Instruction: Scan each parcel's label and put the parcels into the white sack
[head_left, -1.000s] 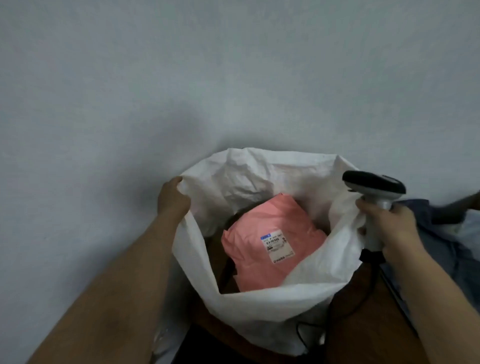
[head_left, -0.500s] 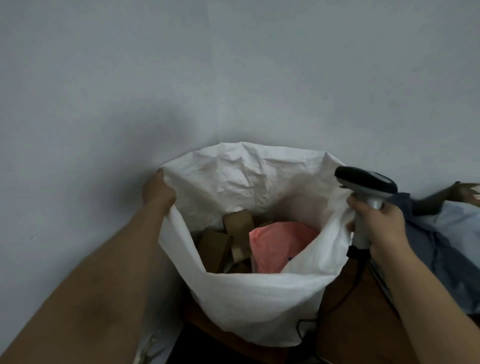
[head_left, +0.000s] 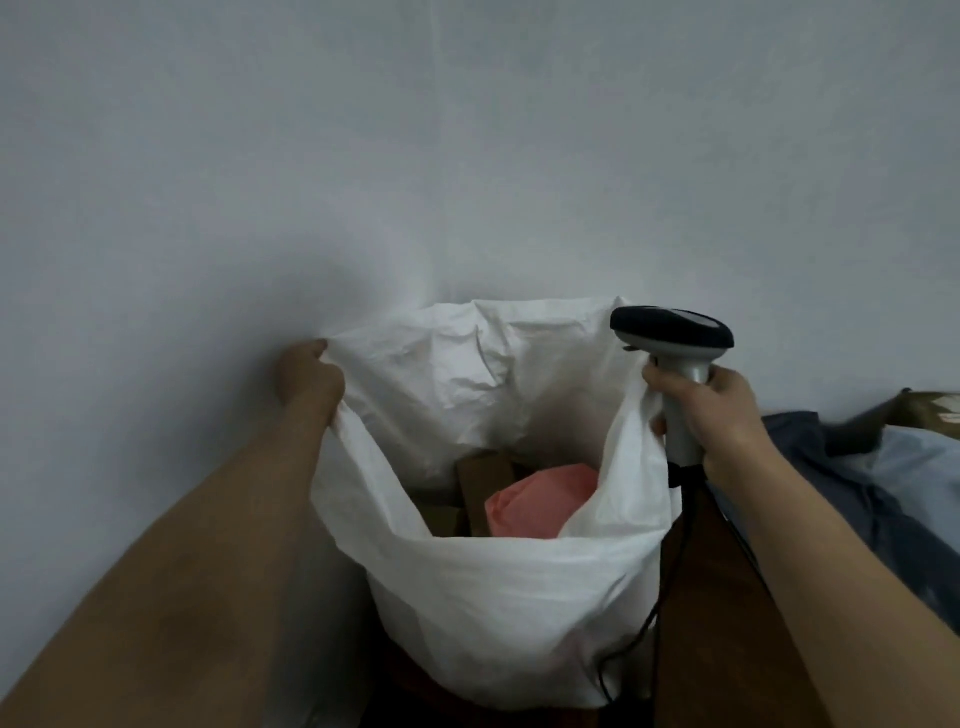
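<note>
The white sack stands open in the lower middle of the frame, against a plain pale wall that fills the whole upper half. Its mouth is held wide by both hands.

The left hand, left of centre, grips the sack's rim at its far left corner, fingers curled round a fold of the white material. The right hand, right of centre, is wrapped round the pale grey handle of a barcode scanner, whose dark head sits upright above the fist and points toward the left of the frame. The same hand lies against the right side of the sack's rim, and the material rises to the fingers there; whether it is pinched along with the handle cannot be told. A dark cable runs down from the handle's base, past the sack's right side, toward the bottom of the frame.

Inside the sack, low and right of its middle, lies a pink parcel, partly hidden by the near rim. Just left of it and behind it are brown cardboard boxes, touching it.

At the right edge of the frame lie blue and dark blue soft packages, with a brown carton behind them.
</note>
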